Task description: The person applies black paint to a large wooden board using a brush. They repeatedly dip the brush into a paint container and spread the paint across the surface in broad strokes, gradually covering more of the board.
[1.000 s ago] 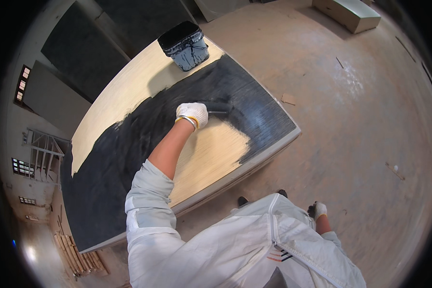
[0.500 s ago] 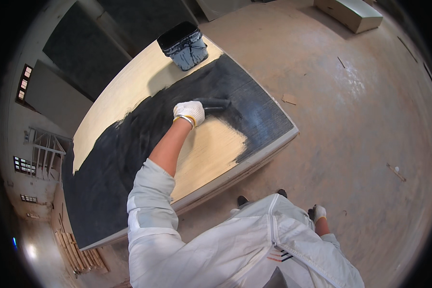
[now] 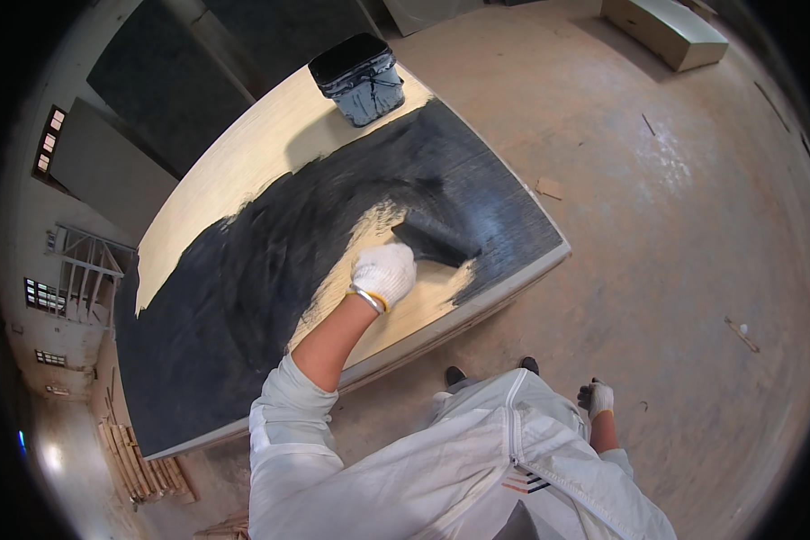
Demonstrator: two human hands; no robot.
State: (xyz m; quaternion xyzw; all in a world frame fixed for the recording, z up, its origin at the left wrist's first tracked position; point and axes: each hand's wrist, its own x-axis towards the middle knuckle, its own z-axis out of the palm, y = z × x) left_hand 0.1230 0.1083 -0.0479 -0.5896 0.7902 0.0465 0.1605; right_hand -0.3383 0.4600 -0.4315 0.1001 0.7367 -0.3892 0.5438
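Observation:
My left hand (image 3: pixel 384 273), in a white knitted glove with a metal bracelet at the wrist, is closed round a wide, flat black tool (image 3: pixel 436 240). Paint covers the tool, and I cannot tell whether it is a brush or a scraper. Its broad edge lies on the pale wood-grain board (image 3: pixel 396 331), along the border of the wet black paint (image 3: pixel 270 243). A bare pale patch stays around the hand, and another pale strip runs along the far side. Down by my right side hangs my right hand (image 3: pixel 598 397), gloved with dark-stained fingers, loosely open with nothing visible in it.
A square paint-smeared bucket (image 3: pixel 369 94) stands on the board's far end. Large dark panels (image 3: pixel 162 85) lean behind it. Bundled poles (image 3: pixel 139 463) lie at lower left. A stack of boards (image 3: pixel 666 31) sits far right. Scraps (image 3: pixel 549 188) are on the concrete floor (image 3: pixel 639 270).
My left hand has drawn the tool nearer to me and slightly right. Black paint now covers more of the pale patch. My right hand still hangs at my side.

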